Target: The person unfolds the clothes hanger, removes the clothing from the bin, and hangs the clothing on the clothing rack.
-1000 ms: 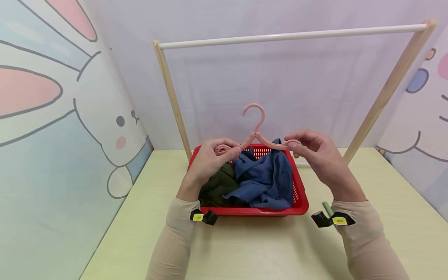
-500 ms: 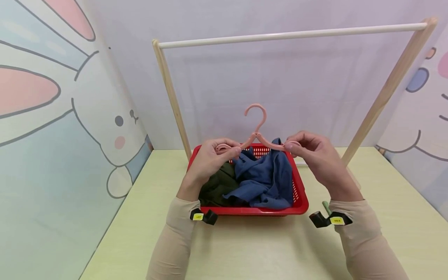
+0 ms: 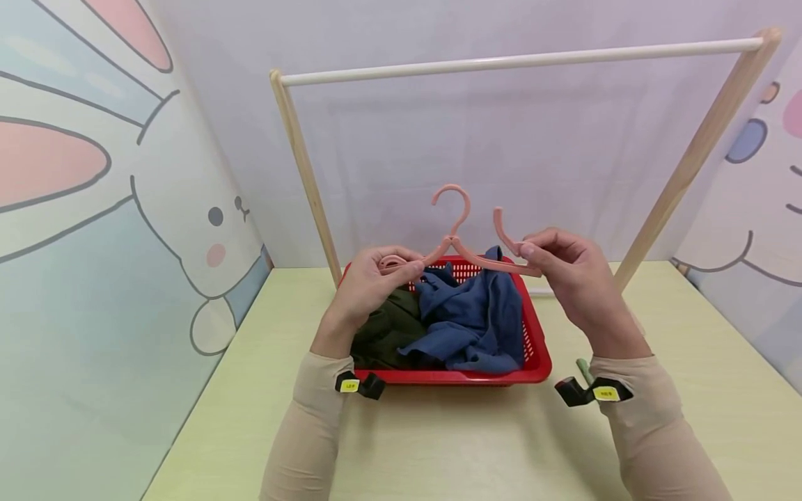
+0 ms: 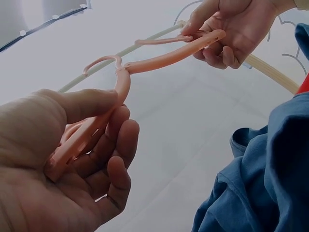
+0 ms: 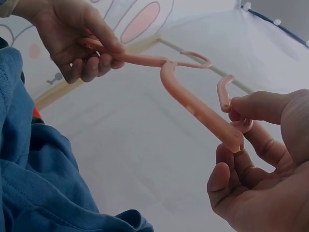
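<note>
A pink folding hanger (image 3: 495,265) is held in the air above a red basket (image 3: 451,378), hook upward. My left hand (image 3: 370,285) pinches its left arm between thumb and fingers, over a folded end. With thumb and fingers, my right hand (image 3: 573,289) grips the hinged end piece (image 3: 501,229) at the right tip. That piece stands swung up from the arm, its free end pointing upward; the right wrist view shows the end piece (image 5: 223,94) apart from the arm. Dark green cloth (image 3: 391,337) and blue cloth (image 3: 476,320) lie crumpled in the basket.
Behind the basket stands a rack with a white rail (image 3: 520,62) and wooden legs (image 3: 695,156). A small green rod-like thing (image 3: 585,370) lies on the table (image 3: 438,445), partly hidden by the right wrist. Rabbit-printed walls (image 3: 188,229) flank the table.
The right end piece of the hanger has swung up from its folded position, with my right hand on it. The left hand's hold is the same; the hanger shifted slightly left.
</note>
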{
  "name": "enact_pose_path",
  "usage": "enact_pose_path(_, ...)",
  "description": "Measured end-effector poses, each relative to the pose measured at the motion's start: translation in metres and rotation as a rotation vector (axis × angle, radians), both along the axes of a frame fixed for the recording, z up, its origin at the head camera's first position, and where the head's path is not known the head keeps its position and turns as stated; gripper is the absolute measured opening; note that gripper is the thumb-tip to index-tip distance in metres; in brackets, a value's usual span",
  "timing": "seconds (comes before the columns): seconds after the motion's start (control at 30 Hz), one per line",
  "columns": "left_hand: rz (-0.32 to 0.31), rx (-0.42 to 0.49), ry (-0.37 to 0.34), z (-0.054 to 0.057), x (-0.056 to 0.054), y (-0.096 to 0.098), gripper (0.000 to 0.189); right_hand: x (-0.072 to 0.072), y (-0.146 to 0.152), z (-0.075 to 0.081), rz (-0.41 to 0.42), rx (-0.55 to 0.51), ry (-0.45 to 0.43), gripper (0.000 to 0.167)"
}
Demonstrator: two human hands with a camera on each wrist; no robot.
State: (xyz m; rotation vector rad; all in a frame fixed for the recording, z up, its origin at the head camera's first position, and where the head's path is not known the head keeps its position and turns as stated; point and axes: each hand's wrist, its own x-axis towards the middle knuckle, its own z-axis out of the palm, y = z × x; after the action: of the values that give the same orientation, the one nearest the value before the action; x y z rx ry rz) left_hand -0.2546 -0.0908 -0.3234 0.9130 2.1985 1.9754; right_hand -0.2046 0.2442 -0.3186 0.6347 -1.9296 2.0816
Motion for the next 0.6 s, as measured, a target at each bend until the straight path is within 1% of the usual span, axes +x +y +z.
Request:
enact_pose_path(0.13, 0.009, -0.008, 0.014, 0.001, -0.001, -0.003, 0.018, 0.002, 0.004, 0.002, 0.011, -0.024, 0.000, 0.014)
enact_pose_path(0.3, -0.011, 0.013, 0.011, 0.001, -0.003, -0.010, 0.020, 0.005, 0.007, 0.004, -0.002, -0.028, 0.007, 0.016)
enact_pose_path(0.37, -0.006, 0.025, 0.007, 0.002, -0.003, -0.014, 0.020, 0.006, 0.009, 0.005, -0.010, -0.036, 0.005, 0.016)
enact_pose_path(0.5, 0.020, 0.042, 0.010, 0.004, -0.003, -0.021, 0.023, 0.007, 0.015, 0.007, 0.002, -0.056, -0.008, 0.015)
enact_pose_path(0.6, 0.033, 0.061, 0.016, 0.005, -0.004, -0.025, 0.024, 0.008, 0.022, 0.009, 0.008, -0.030, -0.011, 0.013)
